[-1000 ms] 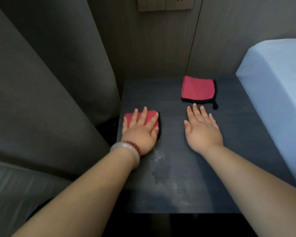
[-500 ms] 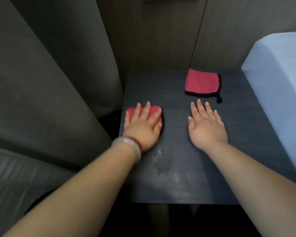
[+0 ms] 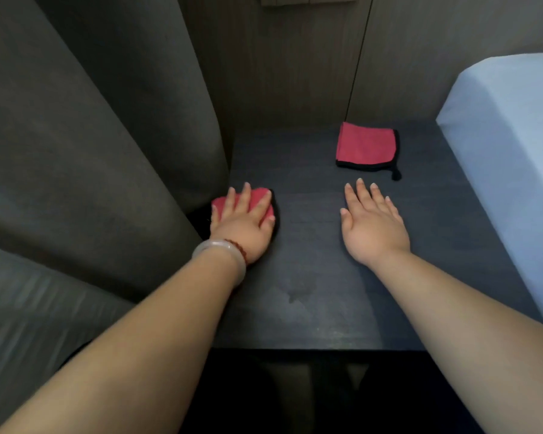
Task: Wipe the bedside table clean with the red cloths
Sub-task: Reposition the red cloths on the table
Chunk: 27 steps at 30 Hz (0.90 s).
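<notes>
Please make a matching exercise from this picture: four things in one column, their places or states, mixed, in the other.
1 left hand
2 right hand
3 far red cloth
4 damp patch

a alone at the back of the bedside table
b presses the near red cloth
c between the two forearms
d flat, holding nothing

Pairs: 1-b, 2-d, 3-a, 4-c
</notes>
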Available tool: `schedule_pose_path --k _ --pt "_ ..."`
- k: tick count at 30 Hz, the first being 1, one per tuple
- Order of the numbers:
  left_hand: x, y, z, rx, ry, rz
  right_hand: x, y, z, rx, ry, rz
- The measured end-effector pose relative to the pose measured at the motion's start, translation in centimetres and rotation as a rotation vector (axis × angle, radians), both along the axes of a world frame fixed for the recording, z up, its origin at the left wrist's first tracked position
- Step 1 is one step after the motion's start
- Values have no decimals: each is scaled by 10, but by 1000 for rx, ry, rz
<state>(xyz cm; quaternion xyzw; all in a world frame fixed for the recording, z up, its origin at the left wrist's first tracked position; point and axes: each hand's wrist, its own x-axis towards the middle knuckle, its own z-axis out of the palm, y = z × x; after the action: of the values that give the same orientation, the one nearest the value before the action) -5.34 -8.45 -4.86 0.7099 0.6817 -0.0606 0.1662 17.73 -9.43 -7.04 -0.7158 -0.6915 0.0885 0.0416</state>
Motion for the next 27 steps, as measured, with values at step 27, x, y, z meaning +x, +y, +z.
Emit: schedule_pose_path --k 27 --pt "5 -104 3 26 -20 -85 15 -38 5 5 77 140"
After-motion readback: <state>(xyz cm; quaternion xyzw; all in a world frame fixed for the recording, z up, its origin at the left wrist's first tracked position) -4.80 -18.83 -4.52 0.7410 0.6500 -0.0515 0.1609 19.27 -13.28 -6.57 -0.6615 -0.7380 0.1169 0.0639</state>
